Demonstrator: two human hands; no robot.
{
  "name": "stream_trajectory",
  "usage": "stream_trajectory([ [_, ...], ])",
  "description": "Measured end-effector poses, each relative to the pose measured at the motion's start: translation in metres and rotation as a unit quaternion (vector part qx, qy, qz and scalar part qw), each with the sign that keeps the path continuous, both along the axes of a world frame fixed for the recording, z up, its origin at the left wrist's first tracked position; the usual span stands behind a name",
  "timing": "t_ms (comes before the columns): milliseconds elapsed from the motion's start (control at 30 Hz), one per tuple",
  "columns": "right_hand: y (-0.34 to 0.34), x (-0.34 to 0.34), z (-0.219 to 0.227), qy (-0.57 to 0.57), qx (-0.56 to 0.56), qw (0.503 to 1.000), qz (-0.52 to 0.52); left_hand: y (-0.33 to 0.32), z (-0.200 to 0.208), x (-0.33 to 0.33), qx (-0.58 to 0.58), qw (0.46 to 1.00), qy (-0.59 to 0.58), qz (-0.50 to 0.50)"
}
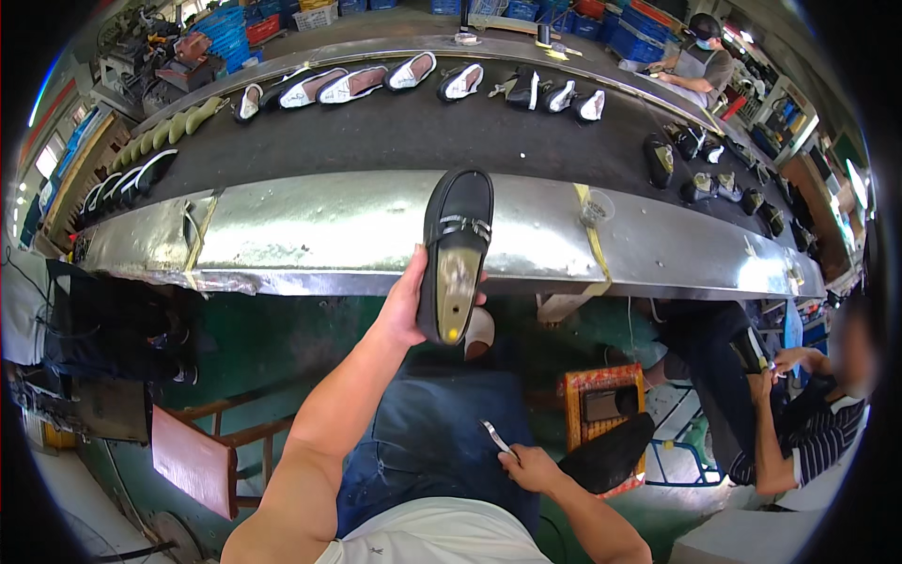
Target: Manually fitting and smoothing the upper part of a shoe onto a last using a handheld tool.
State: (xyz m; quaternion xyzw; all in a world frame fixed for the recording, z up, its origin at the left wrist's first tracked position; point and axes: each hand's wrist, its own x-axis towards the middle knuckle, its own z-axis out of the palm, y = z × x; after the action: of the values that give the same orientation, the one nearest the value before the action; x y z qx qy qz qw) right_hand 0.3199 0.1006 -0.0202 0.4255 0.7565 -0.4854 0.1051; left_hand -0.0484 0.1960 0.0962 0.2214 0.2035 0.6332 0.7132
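Note:
A black loafer (462, 197) with a metal trim across its strap is held up by my left hand (405, 301), fingers wrapped round its heel end. Inside the shoe sits an olive-green last (456, 301) with a dark hole and a yellow dot near the heel. The toe points away from me, over the bench's metal edge. Lower down, above my right thigh, my right hand (533, 469) is closed round a short metal tool with a curved tip (491, 435). Its handle is hidden in the fist, and the tool is apart from the shoe.
Beyond the metal edge (319, 230) runs a dark conveyor belt (376, 146) carrying several shoes and green lasts (169, 132). A clear plastic cup (597, 209) stands on the edge. A seated co-worker (799, 404) is at the right, near a wooden stool (573, 414). A pink-seated chair (193, 461) stands left.

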Motion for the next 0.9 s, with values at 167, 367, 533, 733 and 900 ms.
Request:
stream_trajectory([
  [167, 0.039, -0.017, 0.024, -0.024, -0.072, 0.997, 0.006, 0.104, 0.034, -0.032, -0.028, 0.999, 0.022, -0.003],
  [367, 0.068, -0.023, 0.024, -0.035, -0.125, 0.992, -0.005, 0.244, 0.079, -0.067, -0.193, 0.928, 0.235, 0.214],
  [533, 0.089, -0.027, 0.019, -0.017, -0.134, 0.99, -0.032, 0.307, 0.0, -0.056, -0.168, 0.664, 0.644, 0.34],
  [733, 0.13, -0.044, 0.022, -0.014, -0.19, 0.982, -0.002, 0.367, -0.013, -0.072, -0.09, 0.636, 0.703, 0.305],
  [900, 0.156, -0.052, 0.014, 0.0, -0.213, 0.977, -0.02, 0.39, -0.011, -0.116, -0.08, 0.731, 0.602, 0.31],
])
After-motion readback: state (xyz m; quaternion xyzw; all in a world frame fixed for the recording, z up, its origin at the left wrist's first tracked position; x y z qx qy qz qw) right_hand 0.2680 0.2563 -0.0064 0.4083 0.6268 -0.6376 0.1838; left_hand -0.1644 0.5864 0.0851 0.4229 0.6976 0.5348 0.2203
